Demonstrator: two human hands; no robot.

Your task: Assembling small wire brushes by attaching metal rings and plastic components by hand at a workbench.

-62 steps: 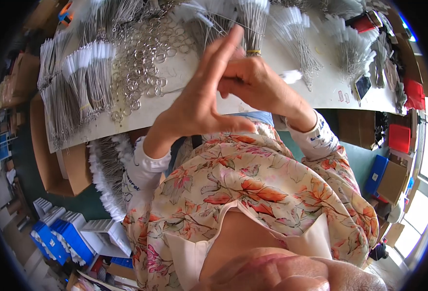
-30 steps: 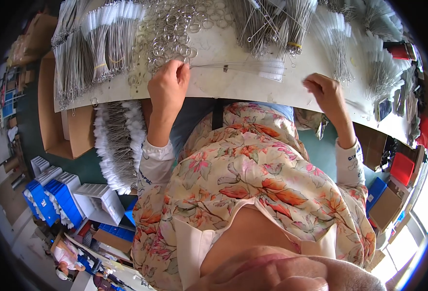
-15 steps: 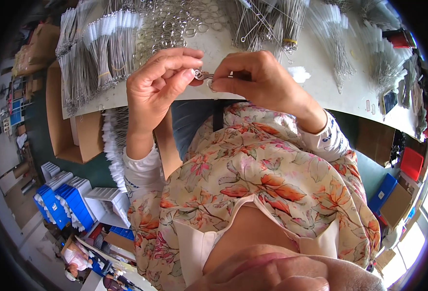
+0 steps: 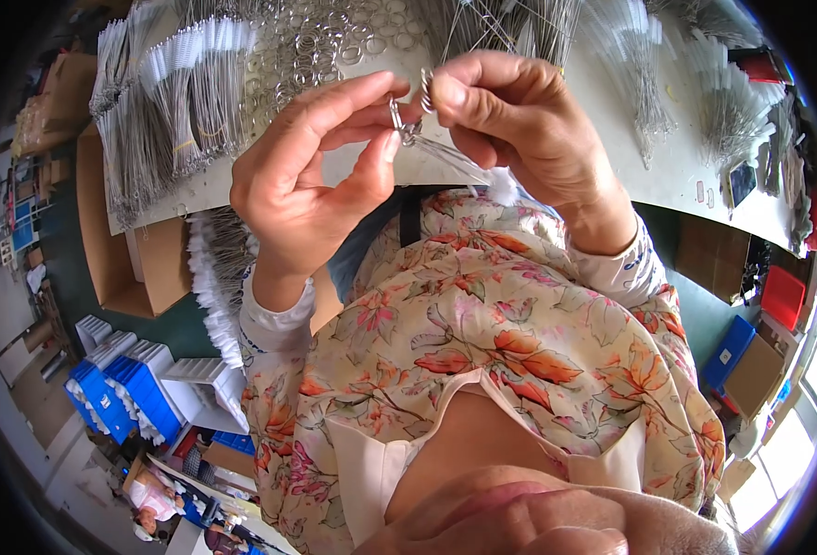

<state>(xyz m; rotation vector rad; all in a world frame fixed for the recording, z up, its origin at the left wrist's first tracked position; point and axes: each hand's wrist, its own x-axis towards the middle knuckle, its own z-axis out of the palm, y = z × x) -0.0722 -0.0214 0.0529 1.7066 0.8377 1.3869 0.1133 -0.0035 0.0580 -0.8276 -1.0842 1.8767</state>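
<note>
My left hand (image 4: 311, 171) pinches a metal ring (image 4: 396, 115) between thumb and fingertips. Thin wire brushes (image 4: 455, 159) hang from that ring, their stems slanting down to the right below my right hand. A white bristle tuft (image 4: 502, 187) shows at their far end, in front of the table edge. My right hand (image 4: 533, 111), raised beside the ring, has thumb and forefinger closed on a small twisted metal piece (image 4: 426, 91). It stands just apart from my left fingertips; whether it is a stack of rings or one coiled part I cannot tell.
Loose metal rings (image 4: 307, 46) lie heaped on the white table (image 4: 603, 166) beyond my left hand. Bundled wire brushes (image 4: 186, 102) lie at left, more brushes (image 4: 644, 83) at right. An open cardboard box (image 4: 122, 231) and blue bins (image 4: 140, 398) stand at lower left.
My right hand has risen and turned, and now shows the twisted metal piece. My left hand has lifted slightly. The brush stems and white tuft have come into sight below.
</note>
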